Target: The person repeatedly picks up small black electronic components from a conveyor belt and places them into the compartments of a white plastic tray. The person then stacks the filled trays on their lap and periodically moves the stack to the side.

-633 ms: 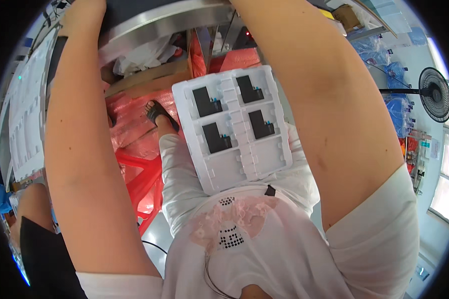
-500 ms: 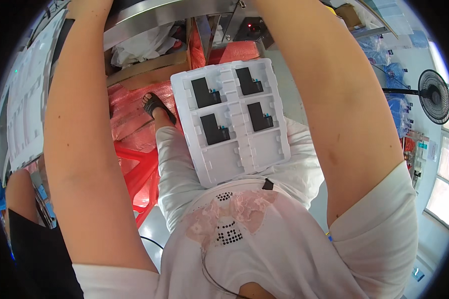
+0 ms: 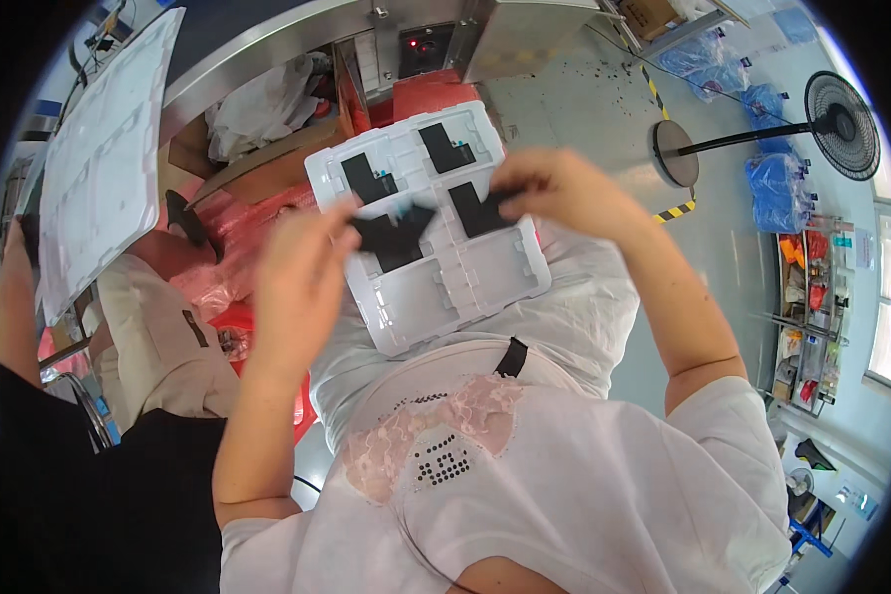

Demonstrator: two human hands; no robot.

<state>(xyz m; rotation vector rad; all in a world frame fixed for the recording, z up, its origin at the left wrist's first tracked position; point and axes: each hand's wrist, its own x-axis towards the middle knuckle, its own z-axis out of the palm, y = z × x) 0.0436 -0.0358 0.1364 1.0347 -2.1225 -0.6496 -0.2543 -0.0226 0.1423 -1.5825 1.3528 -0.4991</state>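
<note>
pale floor [image 3: 584, 109] at one o'clock; arms [image 3: 675, 287] drawn back, my left hand [image 3: 304, 267] and right hand [image 3: 569, 193] each pinch a black piece [image 3: 409, 230] over the tray [image 3: 404, 309] at twelve o'clock, where work now centres.

2 wht trays [image 3: 505, 269], 4+ blk pcs [image 3: 436, 148], 1 fan [image 3: 841, 123]

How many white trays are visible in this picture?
2: one tray lies on the person's lap; another tray is at left, near a co-worker's arm. More may be hidden behind it.
</note>
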